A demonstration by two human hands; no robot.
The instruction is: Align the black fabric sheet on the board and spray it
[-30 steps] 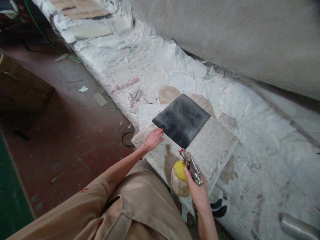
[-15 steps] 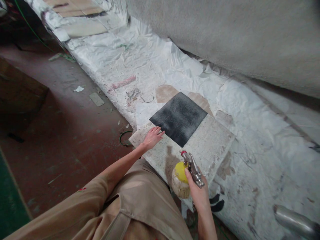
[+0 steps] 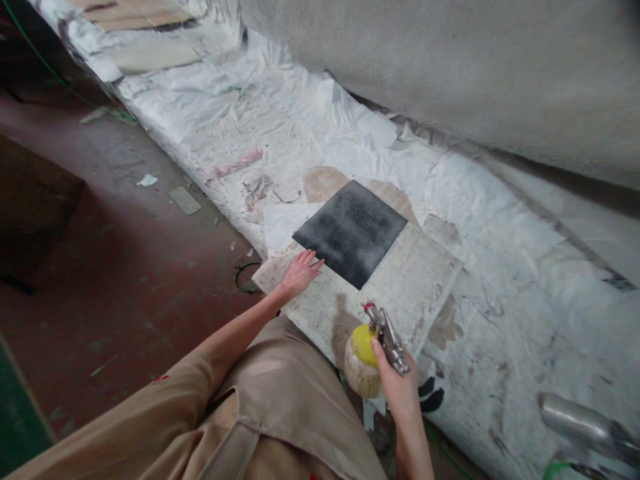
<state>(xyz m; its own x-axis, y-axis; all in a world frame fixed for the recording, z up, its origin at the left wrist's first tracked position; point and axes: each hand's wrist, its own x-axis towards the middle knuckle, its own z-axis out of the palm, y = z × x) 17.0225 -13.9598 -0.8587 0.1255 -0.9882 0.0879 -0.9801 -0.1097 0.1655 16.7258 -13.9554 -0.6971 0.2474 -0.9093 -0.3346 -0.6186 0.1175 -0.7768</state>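
Note:
A spray gun [image 3: 387, 337] is gripped in my right hand [image 3: 399, 377], its red-tipped nozzle pointing toward the board. Its cup has a yellow lid [image 3: 365, 345] and a whitish, stained body [image 3: 361, 375]. My left hand [image 3: 303, 272] lies flat with fingers stretched out, at the near left edge of a dark square sheet [image 3: 353, 233]. Pale, uneven speckling covers much of that sheet. Under it is a whitish, crusted board [image 3: 420, 273], jutting a little over the bench's near edge.
White plastic sheeting [image 3: 200, 127] covers the long bench, with a grey wall [image 3: 450, 73] behind. Tan rounded pieces [image 3: 325, 183] stick out behind the dark sheet. A metal cylinder [image 3: 575, 420] sits at lower right. A brown box [image 3: 35, 187] stands on the red floor [image 3: 165, 293].
The view has shifted slightly, so the bench and sheet appear a little further left. Both hands keep nearly the same pose, and the spray gun stays in my right hand.

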